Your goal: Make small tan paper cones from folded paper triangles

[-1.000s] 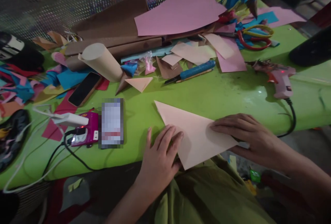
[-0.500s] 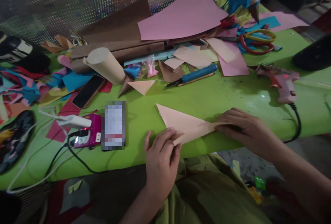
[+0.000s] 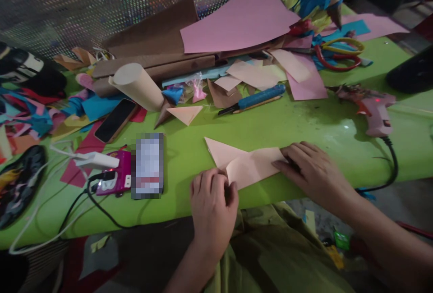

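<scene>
A pale peach sheet of paper (image 3: 255, 168) lies partly folded near the front edge of the green table. Its pointed flap (image 3: 219, 151) sticks out to the upper left, and a wider strip crosses over toward the right. My left hand (image 3: 214, 200) has curled fingers at the paper's lower left corner, holding it there; the fingertips are partly hidden. At the right end, my right hand (image 3: 309, 167) pinches the paper between thumb and fingers. Beyond the sheet lies a small peach paper triangle (image 3: 185, 113).
A pink glue gun (image 3: 375, 108) with a lit red light lies right. Behind are a blue-handled cutter (image 3: 260, 97), scissors (image 3: 341, 54), paper scraps (image 3: 255, 74) and a paper roll (image 3: 138, 85). Left are a phone (image 3: 148, 167), a dark phone (image 3: 115, 121) and a magenta power adapter (image 3: 117, 173) with cables.
The paper's right part has been folded over toward me and now shows as a broad strip. My right hand has shifted slightly left; my left fingers have curled more.
</scene>
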Tool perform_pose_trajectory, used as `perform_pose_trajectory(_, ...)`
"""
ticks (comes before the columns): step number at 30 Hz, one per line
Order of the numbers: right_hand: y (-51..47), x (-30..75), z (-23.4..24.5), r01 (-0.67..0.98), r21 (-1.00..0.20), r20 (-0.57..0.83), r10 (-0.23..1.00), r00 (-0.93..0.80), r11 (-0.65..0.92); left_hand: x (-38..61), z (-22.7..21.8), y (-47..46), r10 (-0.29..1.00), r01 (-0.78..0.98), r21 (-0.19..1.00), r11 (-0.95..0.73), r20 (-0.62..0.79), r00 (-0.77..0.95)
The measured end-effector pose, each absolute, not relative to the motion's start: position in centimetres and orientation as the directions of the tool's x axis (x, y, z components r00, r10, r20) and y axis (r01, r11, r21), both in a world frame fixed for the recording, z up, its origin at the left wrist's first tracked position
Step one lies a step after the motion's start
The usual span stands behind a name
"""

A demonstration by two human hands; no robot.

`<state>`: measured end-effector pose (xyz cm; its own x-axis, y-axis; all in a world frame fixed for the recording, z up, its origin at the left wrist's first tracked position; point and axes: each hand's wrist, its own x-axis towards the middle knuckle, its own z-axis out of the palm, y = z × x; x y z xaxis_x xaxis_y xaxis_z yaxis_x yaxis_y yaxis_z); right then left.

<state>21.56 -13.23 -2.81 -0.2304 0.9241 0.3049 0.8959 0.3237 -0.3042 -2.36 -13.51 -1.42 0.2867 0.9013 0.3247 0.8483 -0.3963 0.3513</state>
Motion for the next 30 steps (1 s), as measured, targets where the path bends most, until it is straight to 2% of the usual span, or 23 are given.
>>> perform_pose_trajectory(3,-13.2,21.4,-2.8,0.899,-0.312,0.303,0.929,-0.213,0.308,-2.3,-1.3,-13.6,0.877,0.860,0.316,-0.400,0.404,0.260)
perform_pose_trajectory(6,-13.3,21.4,-2.8,0.894,-0.323,0.304,0.929,-0.211,0.309,-2.1,-1.3,-13.8,0.835,0.874,0.204,-0.441,0.451,0.316)
perform_pose_trajectory(8,-13.3,21.4,-2.9,0.894,-0.321,0.299,0.929,-0.218,0.313,-1.9,-1.4,-14.0,0.769,0.791,0.157,-0.592,0.405,0.495)
perform_pose_trajectory(11,-13.2,21.3,-3.2,0.901,-0.305,0.294,0.930,-0.220,0.309,-1.7,-1.8,-14.0,0.636,0.613,0.174,-0.770,0.283,0.718)
perform_pose_trajectory(14,-12.9,21.6,-3.3,0.897,-0.332,0.307,0.933,-0.189,0.291,-1.7,-2.3,-14.1,0.630,0.607,0.166,-0.777,0.203,0.750)
perform_pose_trajectory(17,-12.9,22.3,-2.5,0.887,-0.408,0.323,0.943,-0.082,0.217,-1.7,-2.6,-14.3,0.627,0.614,0.125,-0.779,0.179,0.758)
perform_pose_trajectory(20,-13.9,22.9,-1.4,0.881,-0.433,0.416,0.909,0.010,0.189,-1.8,-2.9,-14.3,0.626,0.618,0.099,-0.780,0.171,0.761)
perform_pose_trajectory(22,-15.1,22.7,-1.0,0.862,-0.410,0.466,0.881,-0.084,0.299,-1.8,-3.0,-14.4,0.626,0.620,0.094,-0.779,0.175,0.760)
perform_pose_trajectory(25,-16.7,22.1,-1.4,0.788,-0.352,0.391,0.844,-0.367,0.506,-1.8,-3.1,-14.5,0.632,0.625,0.098,-0.774,0.184,0.753)
perform_pose_trajectory(27,-17.4,21.9,-2.2,0.777,-0.315,0.333,0.830,-0.448,0.545,-1.9,-3.0,-14.4,0.634,0.628,0.096,-0.772,0.186,0.751)
perform_pose_trajectory(30,-17.7,22.4,-3.2,0.818,-0.278,0.315,0.852,-0.418,0.504,-2.1,-2.8,-14.2,0.620,0.616,0.088,-0.783,0.189,0.761)
